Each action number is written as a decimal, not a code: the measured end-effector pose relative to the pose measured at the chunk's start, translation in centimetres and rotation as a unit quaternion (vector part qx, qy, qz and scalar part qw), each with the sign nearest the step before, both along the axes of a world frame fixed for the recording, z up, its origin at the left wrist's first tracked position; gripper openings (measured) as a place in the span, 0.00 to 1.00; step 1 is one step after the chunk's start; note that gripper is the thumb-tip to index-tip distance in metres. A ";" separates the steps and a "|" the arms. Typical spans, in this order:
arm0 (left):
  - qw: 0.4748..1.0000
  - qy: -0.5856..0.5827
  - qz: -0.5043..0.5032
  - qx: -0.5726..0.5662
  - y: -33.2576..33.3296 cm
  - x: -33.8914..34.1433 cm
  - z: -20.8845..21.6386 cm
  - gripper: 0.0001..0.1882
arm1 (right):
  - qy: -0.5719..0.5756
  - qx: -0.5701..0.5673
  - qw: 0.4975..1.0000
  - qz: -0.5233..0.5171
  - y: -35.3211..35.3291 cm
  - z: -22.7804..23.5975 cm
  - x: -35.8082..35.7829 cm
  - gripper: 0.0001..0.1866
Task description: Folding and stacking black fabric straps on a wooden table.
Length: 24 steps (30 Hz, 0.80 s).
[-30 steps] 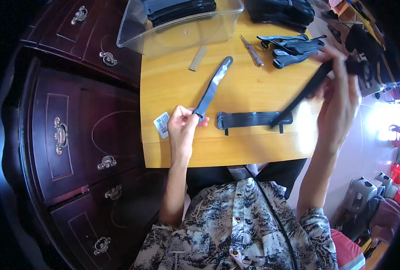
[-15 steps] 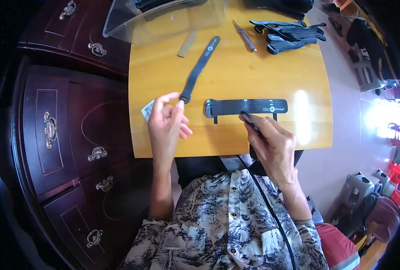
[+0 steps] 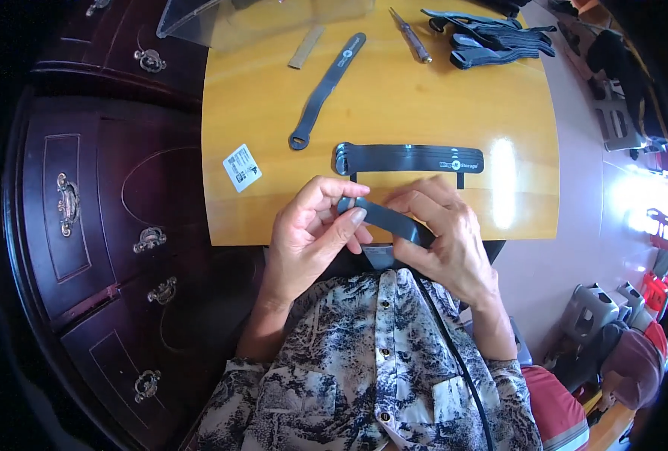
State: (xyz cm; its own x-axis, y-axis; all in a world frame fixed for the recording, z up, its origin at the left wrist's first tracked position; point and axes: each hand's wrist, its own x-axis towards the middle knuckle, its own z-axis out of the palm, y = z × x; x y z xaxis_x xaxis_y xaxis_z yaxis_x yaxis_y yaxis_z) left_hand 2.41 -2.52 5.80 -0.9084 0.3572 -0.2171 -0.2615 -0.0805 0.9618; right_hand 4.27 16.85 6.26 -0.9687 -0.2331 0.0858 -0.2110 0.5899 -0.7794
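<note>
A dark grey hook-and-loop strap (image 3: 388,219) stretches between my two hands just off the table's front edge. My left hand (image 3: 304,237) pinches one end between thumb and fingers. The other end runs into my right hand (image 3: 454,244), whose thumb and curled fingers close round it; its fingers are slightly blurred. Beyond them lies a neat stack of similar straps (image 3: 405,158), their slotted ends at the left and two dark tabs poking out below. A single strap (image 3: 324,90) with an oval slot rests slantwise farther left.
A white printed label (image 3: 241,167) lies at the table's left. Toward the back are a tan strip (image 3: 305,47), a slim pen-like tool (image 3: 412,37), a strap pile (image 3: 503,45) and a clear plastic bin (image 3: 199,26). Dark wooden drawers (image 3: 86,195) stand along the left.
My left hand has moved right and down from beside the single strap and taken the end of the strap in my right hand. The label is now uncovered. The view has shifted slightly.
</note>
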 end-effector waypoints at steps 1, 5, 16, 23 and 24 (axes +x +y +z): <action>1.000 -0.003 0.001 0.000 -0.2 0.1 -0.2 0.11 | -0.087 -0.085 0.992 0.014 0.3 -0.2 0.1 0.13; 0.997 -0.040 0.043 -0.041 -1.4 0.4 -1.2 0.10 | -0.312 -0.199 0.929 0.007 2.5 -0.9 0.5 0.13; 0.992 -0.069 0.099 -0.022 -1.9 1.1 -4.6 0.05 | -0.341 -0.167 0.917 -0.120 7.3 -2.7 0.8 0.09; 0.997 -0.012 0.074 -0.033 -2.4 1.0 -4.7 0.08 | -0.346 -0.254 0.886 -0.177 7.7 -2.2 1.3 0.09; 0.996 -0.013 0.076 -0.038 -2.5 0.9 -4.5 0.08 | -0.335 -0.258 0.887 -0.186 7.5 -2.0 1.3 0.09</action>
